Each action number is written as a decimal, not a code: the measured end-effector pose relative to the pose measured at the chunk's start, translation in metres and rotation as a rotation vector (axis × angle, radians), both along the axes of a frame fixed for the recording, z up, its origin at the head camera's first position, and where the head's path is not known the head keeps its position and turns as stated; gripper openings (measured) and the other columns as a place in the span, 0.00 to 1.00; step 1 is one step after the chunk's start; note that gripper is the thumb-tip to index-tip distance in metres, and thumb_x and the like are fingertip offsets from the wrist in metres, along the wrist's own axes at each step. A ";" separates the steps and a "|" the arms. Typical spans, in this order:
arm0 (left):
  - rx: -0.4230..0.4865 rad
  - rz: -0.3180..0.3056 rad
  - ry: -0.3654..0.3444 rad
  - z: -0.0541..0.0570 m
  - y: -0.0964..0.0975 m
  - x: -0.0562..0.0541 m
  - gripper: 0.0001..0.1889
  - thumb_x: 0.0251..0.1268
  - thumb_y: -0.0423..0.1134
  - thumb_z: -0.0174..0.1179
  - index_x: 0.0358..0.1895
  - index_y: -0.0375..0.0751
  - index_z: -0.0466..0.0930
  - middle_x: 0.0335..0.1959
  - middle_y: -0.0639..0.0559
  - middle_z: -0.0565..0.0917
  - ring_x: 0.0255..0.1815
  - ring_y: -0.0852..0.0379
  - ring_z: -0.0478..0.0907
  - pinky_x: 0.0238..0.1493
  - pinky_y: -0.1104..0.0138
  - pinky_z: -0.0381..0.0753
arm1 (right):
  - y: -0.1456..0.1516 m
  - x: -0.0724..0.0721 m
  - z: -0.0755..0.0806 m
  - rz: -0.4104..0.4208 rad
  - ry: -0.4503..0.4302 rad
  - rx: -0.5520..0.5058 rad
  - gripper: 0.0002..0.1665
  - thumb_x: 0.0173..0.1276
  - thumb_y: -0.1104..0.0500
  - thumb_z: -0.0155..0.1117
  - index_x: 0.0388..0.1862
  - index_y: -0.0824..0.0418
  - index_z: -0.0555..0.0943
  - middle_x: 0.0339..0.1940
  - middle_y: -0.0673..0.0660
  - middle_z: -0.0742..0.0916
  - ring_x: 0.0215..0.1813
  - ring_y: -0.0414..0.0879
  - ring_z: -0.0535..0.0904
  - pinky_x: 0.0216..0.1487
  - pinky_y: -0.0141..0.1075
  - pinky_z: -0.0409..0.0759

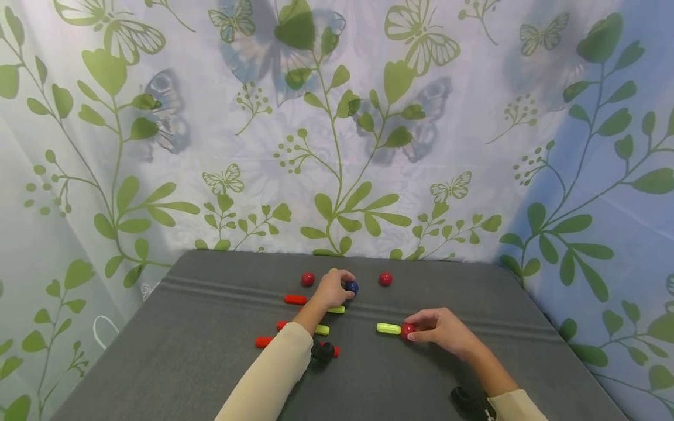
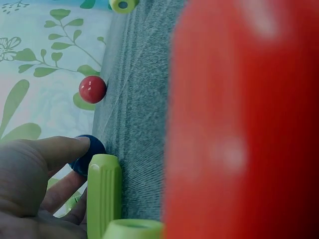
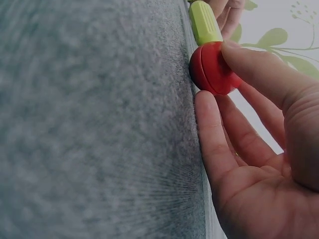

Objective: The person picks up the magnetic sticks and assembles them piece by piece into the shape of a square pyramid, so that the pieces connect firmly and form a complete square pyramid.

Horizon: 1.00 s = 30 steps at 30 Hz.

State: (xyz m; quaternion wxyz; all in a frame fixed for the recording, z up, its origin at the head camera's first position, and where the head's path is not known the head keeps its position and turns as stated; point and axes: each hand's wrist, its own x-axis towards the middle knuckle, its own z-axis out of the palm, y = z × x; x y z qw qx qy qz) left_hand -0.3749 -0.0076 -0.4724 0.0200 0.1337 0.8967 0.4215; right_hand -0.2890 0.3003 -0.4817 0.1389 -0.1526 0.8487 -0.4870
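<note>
R fingers hold red ball @ gray tbl, curtain bhd.

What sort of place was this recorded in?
Probably an indoor tabletop curtained off for recording: a leaf-and-butterfly-print curtain hangs behind a gray cloth-covered table, and toy-like red sticks lie on it.

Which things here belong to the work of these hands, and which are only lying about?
Probably in use:
blue ball, in the left fingers
red ball, in the right fingers
yellow-green stick, apparently touching that red ball

Lying about, perhaps spare parts:
two more red balls
red sticks
other yellow-green sticks
</note>
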 end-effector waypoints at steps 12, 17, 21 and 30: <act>-0.002 -0.026 -0.033 0.004 -0.004 0.003 0.14 0.62 0.36 0.73 0.50 0.43 0.84 0.50 0.46 0.86 0.51 0.47 0.81 0.53 0.55 0.82 | -0.004 0.004 0.001 -0.016 -0.011 -0.033 0.23 0.64 0.57 0.76 0.56 0.66 0.85 0.47 0.61 0.90 0.45 0.47 0.84 0.42 0.32 0.84; 0.037 -0.048 -0.044 0.010 -0.007 0.009 0.14 0.62 0.37 0.73 0.50 0.42 0.84 0.49 0.45 0.85 0.46 0.51 0.81 0.46 0.61 0.84 | -0.003 0.003 0.001 -0.019 -0.006 -0.013 0.23 0.65 0.56 0.76 0.56 0.65 0.85 0.46 0.61 0.90 0.45 0.47 0.84 0.42 0.33 0.83; 0.088 -0.067 -0.048 0.014 -0.011 0.017 0.15 0.63 0.37 0.73 0.51 0.41 0.83 0.49 0.45 0.84 0.47 0.51 0.82 0.49 0.59 0.85 | -0.004 0.004 0.002 -0.022 -0.007 -0.003 0.24 0.65 0.56 0.76 0.56 0.65 0.85 0.45 0.59 0.90 0.44 0.47 0.83 0.42 0.33 0.83; 0.136 -0.169 -0.044 0.010 -0.021 0.035 0.23 0.65 0.38 0.71 0.63 0.41 0.80 0.55 0.47 0.85 0.51 0.52 0.81 0.49 0.59 0.85 | -0.005 0.006 0.003 -0.018 0.003 -0.004 0.24 0.65 0.55 0.76 0.57 0.65 0.85 0.46 0.59 0.90 0.44 0.47 0.83 0.41 0.33 0.83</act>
